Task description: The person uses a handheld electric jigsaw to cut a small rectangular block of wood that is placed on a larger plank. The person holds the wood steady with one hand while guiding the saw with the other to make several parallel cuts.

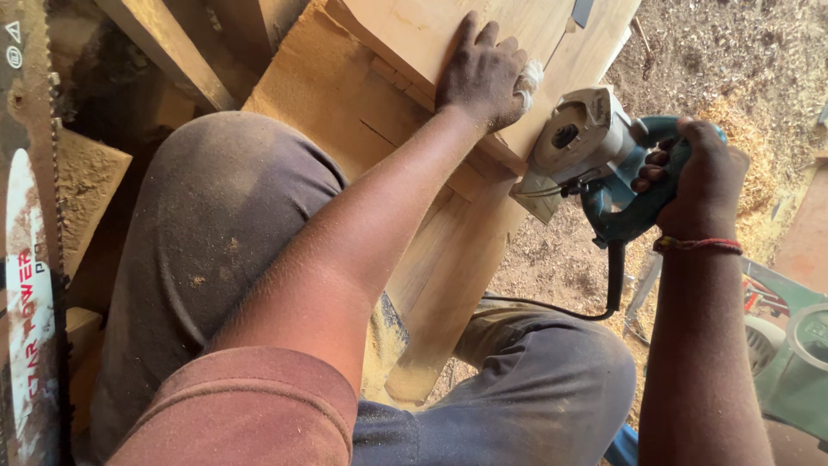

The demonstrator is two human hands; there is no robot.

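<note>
My left hand [483, 73] lies flat, fingers together, on a pale wooden plank [405, 34] and presses it down. A bit of white cloth shows under its outer edge. My right hand [703, 173] grips the teal handle of a small electric circular saw [595, 147]. The saw's grey metal guard sits against the plank's right edge, just below my left hand. Its black cord [614, 276] hangs down from the handle. The blade itself is hidden by the guard.
More boards [448, 267] lean between my knees. A chainsaw bar [30, 259] stands along the left edge. Sawdust and shavings [742, 69] cover the ground at the right. A green machine [789, 354] sits at the lower right.
</note>
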